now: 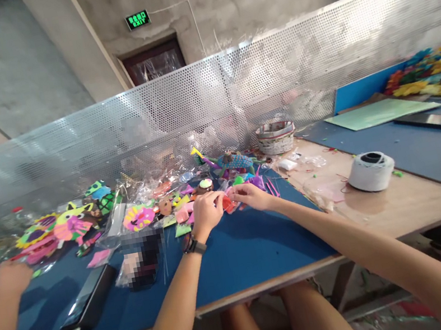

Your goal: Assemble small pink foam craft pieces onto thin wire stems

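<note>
My left hand [208, 210], with a dark watch on its wrist, is closed around one side of a small red piece [227, 203]. From the other side my right hand [252, 195] pinches at the same piece, fingertips close to those of the left. The piece looks soft and shiny, perhaps in clear wrap; its exact kind is hard to make out. Just behind the hands are a small round figure with a pale top [206, 184], pink lumps [182, 213] and purple sticks [272, 187].
A co-worker's hand [8, 279] is at the far left. A power bank [88, 298] with a white cable lies near the front edge. Colourful craft figures [73, 228] crowd the back, before a perforated metal screen [144, 121]. A basket [276, 138] and white roll [371, 171] stand right.
</note>
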Motion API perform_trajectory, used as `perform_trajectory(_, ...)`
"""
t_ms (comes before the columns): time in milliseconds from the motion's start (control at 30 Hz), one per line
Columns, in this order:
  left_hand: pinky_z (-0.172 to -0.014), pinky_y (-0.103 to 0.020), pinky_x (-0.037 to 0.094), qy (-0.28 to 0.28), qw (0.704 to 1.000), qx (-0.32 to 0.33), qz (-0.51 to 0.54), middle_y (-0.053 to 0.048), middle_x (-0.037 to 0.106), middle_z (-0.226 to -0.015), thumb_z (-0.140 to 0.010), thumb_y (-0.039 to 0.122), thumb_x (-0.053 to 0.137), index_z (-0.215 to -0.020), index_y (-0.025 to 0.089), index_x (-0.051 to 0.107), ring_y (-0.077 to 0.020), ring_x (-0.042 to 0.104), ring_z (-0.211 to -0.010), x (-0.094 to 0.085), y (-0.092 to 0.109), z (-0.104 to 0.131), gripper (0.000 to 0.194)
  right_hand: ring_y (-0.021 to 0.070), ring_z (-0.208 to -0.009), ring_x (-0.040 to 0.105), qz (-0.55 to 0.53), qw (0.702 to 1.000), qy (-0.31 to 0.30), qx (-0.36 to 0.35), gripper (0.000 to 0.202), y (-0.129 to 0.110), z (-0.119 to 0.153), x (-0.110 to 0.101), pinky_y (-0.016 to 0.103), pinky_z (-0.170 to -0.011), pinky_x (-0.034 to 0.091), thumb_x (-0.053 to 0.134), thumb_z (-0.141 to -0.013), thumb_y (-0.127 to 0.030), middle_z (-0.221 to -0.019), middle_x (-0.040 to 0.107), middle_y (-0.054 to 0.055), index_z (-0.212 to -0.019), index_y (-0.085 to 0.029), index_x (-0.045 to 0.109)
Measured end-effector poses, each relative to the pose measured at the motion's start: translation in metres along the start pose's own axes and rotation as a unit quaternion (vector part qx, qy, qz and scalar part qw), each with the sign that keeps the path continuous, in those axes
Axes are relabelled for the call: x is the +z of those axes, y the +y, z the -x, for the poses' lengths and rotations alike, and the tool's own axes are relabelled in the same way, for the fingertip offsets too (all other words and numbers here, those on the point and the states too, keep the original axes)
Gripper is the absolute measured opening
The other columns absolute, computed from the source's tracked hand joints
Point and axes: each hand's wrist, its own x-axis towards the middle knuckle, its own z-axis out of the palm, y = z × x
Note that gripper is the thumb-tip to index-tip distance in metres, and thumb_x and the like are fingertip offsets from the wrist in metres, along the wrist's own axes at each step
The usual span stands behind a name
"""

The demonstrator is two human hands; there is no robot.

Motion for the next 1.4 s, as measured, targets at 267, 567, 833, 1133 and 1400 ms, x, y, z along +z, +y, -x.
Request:
perform_trajectory(267,-0.055,-0.024,0.042,-0.033,0.929,-0.232,0.285,-0.003,0.065,-0.061,-0.088,0.043,0.057,-0.062,0.016,0.064,-0.0139,0.057,-0.055,0.014,-0.011,-0.005,0.039,0.0182,-0.078,0.068,0.095,0.99,0.032,-0.103,0.038,0.002,-0.002,0.005,0.027,-0.066,0.056,0.059,-0.092,-0.05,-0.094,0.072,0.008,-0.104,-0.015,0.069)
perform_trajectory(567,-0.069,-0.028,0.053,0.029,0.963,-0.149,0.222,-0.007,0.074,-0.084,-0.091,0.046,0.058,-0.093,0.016,0.07,-0.0178,0.068,-0.074,-0.001,-0.01,-0.006,0.032,0.0198,-0.084,0.066,0.119,0.987,0.042,-0.097,0.035,-0.004,0.0,0.005,0.031,-0.075,0.056,0.056,-0.094,-0.044,-0.098,0.072,0.009,-0.105,-0.015,0.071)
perform_trajectory(833,-0.094,-0.035,0.052,0.013,1.0,0.008,0.012,-0.007,0.073,-0.112,-0.093,0.025,0.058,-0.109,0.021,0.071,-0.0219,0.068,-0.103,0.001,-0.004,0.002,0.021,0.0171,-0.073,0.064,0.08,0.993,0.058,-0.062,0.037,0.001,-0.002,0.001,0.027,-0.061,0.054,0.055,-0.092,-0.046,-0.091,0.072,0.007,-0.105,-0.015,0.071)
perform_trajectory(1133,-0.087,-0.035,0.055,0.039,0.999,0.003,-0.027,-0.008,0.076,-0.104,-0.095,0.031,0.058,-0.107,0.02,0.072,-0.0221,0.071,-0.094,0.005,-0.007,0.004,0.022,0.0142,-0.066,0.061,0.06,0.996,0.041,-0.052,0.041,-0.002,-0.002,0.0,0.023,-0.057,0.052,0.057,-0.09,-0.05,-0.087,0.07,0.006,-0.102,-0.014,0.071)
perform_trajectory(1400,-0.09,-0.035,0.053,0.017,0.997,0.048,-0.054,-0.009,0.073,-0.114,-0.1,0.027,0.049,-0.118,0.021,0.07,-0.0222,0.069,-0.103,0.003,-0.007,0.003,0.029,0.0136,-0.063,0.059,0.071,0.996,0.031,-0.054,0.046,-0.006,0.0,-0.002,0.023,-0.054,0.051,0.055,-0.091,-0.054,-0.084,0.069,0.004,-0.109,-0.015,0.071)
